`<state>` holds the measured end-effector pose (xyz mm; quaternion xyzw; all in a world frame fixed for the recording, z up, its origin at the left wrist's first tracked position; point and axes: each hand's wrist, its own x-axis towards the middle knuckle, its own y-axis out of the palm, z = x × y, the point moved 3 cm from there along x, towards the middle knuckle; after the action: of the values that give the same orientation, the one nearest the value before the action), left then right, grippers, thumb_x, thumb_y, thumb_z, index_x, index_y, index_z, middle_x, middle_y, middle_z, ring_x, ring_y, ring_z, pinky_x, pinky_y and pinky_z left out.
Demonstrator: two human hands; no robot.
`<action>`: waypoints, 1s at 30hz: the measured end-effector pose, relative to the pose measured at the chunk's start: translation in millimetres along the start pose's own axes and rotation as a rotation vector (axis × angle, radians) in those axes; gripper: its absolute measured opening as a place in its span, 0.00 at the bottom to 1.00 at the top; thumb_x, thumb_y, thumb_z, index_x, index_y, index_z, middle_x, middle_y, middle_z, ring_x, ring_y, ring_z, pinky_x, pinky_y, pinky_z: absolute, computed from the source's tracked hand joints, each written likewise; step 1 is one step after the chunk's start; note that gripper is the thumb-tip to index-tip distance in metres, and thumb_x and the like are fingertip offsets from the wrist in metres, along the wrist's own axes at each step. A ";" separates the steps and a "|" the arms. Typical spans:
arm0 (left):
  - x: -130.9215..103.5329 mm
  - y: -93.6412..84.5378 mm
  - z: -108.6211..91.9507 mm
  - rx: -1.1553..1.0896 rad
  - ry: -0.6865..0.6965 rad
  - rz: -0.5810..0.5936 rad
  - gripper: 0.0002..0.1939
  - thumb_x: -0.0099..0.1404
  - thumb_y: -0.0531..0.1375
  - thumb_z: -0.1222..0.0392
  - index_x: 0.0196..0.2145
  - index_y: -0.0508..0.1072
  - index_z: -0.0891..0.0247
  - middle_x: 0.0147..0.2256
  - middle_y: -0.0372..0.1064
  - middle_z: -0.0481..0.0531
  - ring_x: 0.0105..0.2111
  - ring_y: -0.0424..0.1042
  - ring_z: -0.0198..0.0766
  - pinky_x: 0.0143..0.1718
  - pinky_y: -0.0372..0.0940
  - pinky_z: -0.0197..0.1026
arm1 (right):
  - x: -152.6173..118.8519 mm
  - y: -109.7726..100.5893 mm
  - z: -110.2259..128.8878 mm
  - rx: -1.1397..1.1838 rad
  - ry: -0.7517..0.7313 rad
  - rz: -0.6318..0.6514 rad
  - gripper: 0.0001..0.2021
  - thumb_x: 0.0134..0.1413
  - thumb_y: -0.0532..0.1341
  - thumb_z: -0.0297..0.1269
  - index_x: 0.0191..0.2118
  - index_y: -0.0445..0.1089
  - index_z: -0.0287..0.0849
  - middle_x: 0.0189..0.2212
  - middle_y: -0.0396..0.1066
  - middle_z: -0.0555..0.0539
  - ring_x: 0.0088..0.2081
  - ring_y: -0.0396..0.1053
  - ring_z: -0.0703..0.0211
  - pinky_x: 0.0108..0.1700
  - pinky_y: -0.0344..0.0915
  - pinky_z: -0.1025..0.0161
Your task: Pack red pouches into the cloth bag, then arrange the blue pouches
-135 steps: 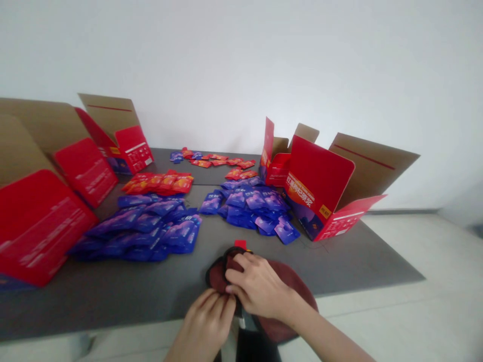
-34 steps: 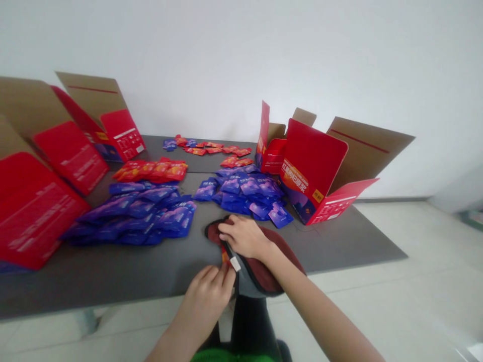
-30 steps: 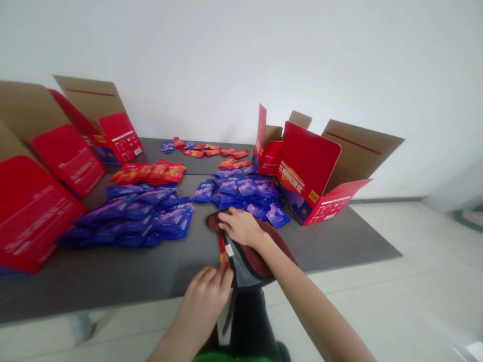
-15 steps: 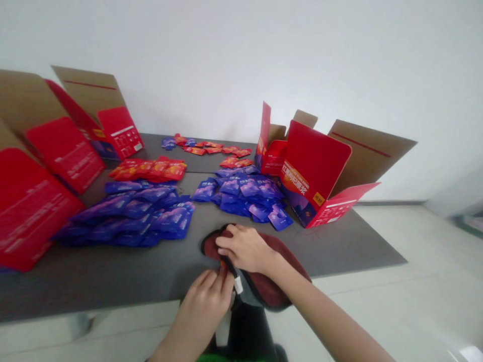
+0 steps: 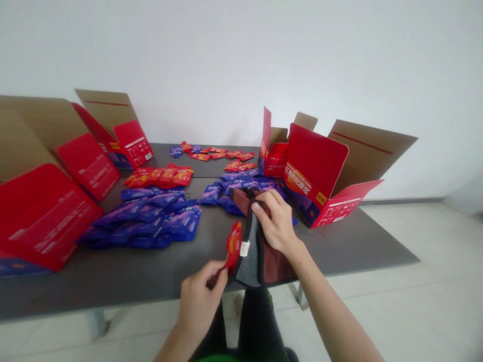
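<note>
By the edge of the grey table, our right hand gripped a maroon cloth, seemingly to steady it, our left hand pinching a red packet.

Four open red boxes, two large blue-packet piles, one maroon-and-grey cloth piece, one hand-held red packet.

Table with boxes and likely sachets.
</note>
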<state>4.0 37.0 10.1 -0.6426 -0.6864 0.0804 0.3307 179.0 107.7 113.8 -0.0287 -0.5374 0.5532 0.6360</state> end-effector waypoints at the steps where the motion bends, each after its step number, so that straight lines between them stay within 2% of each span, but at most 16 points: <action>1: -0.8 -0.4 3.3 -0.119 -0.092 0.004 0.10 0.63 0.52 0.57 0.33 0.71 0.62 0.28 0.73 0.47 0.26 0.73 0.34 0.26 0.67 0.34 | -0.4 -10.6 0.5 0.029 0.001 -0.067 0.10 0.62 0.49 0.42 0.36 0.64 0.44 0.36 0.64 0.47 0.38 0.64 0.59 0.40 0.59 0.64; 3: -3.5 -2.3 7.1 -0.209 -0.180 -0.012 0.11 0.64 0.51 0.55 0.35 0.69 0.63 0.31 0.74 0.50 0.30 0.74 0.37 0.30 0.69 0.37 | -2.1 -25.8 -1.1 0.050 0.012 -0.175 0.10 0.61 0.50 0.41 0.35 0.64 0.44 0.35 0.64 0.48 0.37 0.64 0.59 0.39 0.60 0.63; 4: -5.2 -4.8 8.0 -0.149 -0.171 -0.049 0.11 0.63 0.52 0.55 0.36 0.68 0.63 0.33 0.74 0.51 0.32 0.74 0.39 0.33 0.69 0.39 | -3.4 -30.1 -2.7 0.051 0.020 -0.210 0.09 0.60 0.50 0.41 0.35 0.64 0.45 0.34 0.64 0.48 0.37 0.64 0.59 0.39 0.60 0.63; 6: -8.5 -11.4 7.8 0.121 -0.067 -0.148 0.11 0.61 0.55 0.57 0.39 0.67 0.64 0.37 0.73 0.55 0.37 0.72 0.44 0.41 0.67 0.48 | -6.7 -33.1 -6.0 0.057 0.032 -0.231 0.08 0.60 0.51 0.40 0.34 0.64 0.45 0.34 0.64 0.48 0.37 0.64 0.59 0.39 0.60 0.63; 8: -10.9 -17.4 7.0 0.411 0.094 -0.220 0.14 0.59 0.56 0.60 0.43 0.66 0.67 0.42 0.70 0.60 0.42 0.69 0.48 0.47 0.63 0.54 | -10.6 -31.2 -7.0 0.083 0.028 -0.200 0.08 0.60 0.51 0.40 0.34 0.63 0.44 0.34 0.65 0.48 0.37 0.64 0.60 0.39 0.60 0.63; 10: -10.7 -21.5 8.1 0.602 0.248 -0.202 0.15 0.60 0.55 0.62 0.45 0.66 0.68 0.47 0.66 0.64 0.47 0.65 0.51 0.49 0.60 0.56 | -14.4 -27.4 -3.6 0.124 0.001 -0.142 0.08 0.61 0.51 0.39 0.34 0.63 0.44 0.35 0.64 0.48 0.37 0.64 0.60 0.39 0.59 0.63; 13: -7.8 -25.2 11.0 0.736 0.461 -0.076 0.13 0.64 0.49 0.66 0.44 0.69 0.65 0.48 0.67 0.59 0.50 0.64 0.48 0.51 0.58 0.53 | -19.3 -17.7 9.3 0.143 -0.055 0.015 0.09 0.62 0.49 0.39 0.35 0.64 0.43 0.37 0.64 0.48 0.39 0.63 0.61 0.40 0.58 0.65; 16: -8.1 -26.6 8.2 0.757 0.629 -0.025 0.16 0.66 0.45 0.68 0.41 0.71 0.63 0.40 0.73 0.52 0.42 0.70 0.41 0.49 0.59 0.49 | -25.7 2.0 25.2 0.032 -0.127 0.268 0.12 0.63 0.47 0.40 0.37 0.64 0.43 0.38 0.64 0.47 0.40 0.62 0.61 0.41 0.57 0.64; 20: -14.7 -21.0 -2.3 0.743 0.720 -0.060 0.15 0.67 0.47 0.66 0.33 0.73 0.63 0.31 0.74 0.50 0.31 0.71 0.37 0.43 0.63 0.44 | -40.1 38.4 37.4 -0.151 -0.252 0.533 0.12 0.62 0.47 0.42 0.38 0.65 0.47 0.35 0.63 0.48 0.35 0.61 0.60 0.36 0.56 0.64; 23: -19.9 -13.1 -4.9 0.750 0.743 -0.020 0.19 0.67 0.43 0.68 0.31 0.73 0.63 0.29 0.73 0.51 0.30 0.71 0.37 0.40 0.66 0.42 | -49.9 60.5 37.7 -0.219 -0.317 0.615 0.10 0.61 0.48 0.42 0.38 0.65 0.48 0.34 0.63 0.48 0.35 0.62 0.58 0.33 0.56 0.65; 26: -22.3 -9.7 -3.2 0.756 0.774 -0.035 0.19 0.66 0.43 0.70 0.35 0.73 0.64 0.33 0.73 0.52 0.35 0.71 0.38 0.42 0.66 0.42 | -50.1 75.4 31.0 -0.264 -0.328 0.659 0.10 0.61 0.48 0.41 0.40 0.65 0.50 0.34 0.63 0.48 0.35 0.63 0.58 0.33 0.56 0.65; 30: -20.7 -7.9 -5.4 0.735 0.815 -0.037 0.16 0.64 0.45 0.71 0.38 0.72 0.67 0.36 0.73 0.55 0.37 0.71 0.39 0.45 0.66 0.41 | -28.6 92.5 12.4 -0.376 -0.202 0.675 0.13 0.62 0.45 0.41 0.44 0.64 0.50 0.37 0.64 0.46 0.36 0.65 0.57 0.32 0.57 0.65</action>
<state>-0.5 14.6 11.2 -0.4519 -0.4408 0.0538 0.7737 113.3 115.6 42.0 -0.2648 -0.6495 0.6232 0.3459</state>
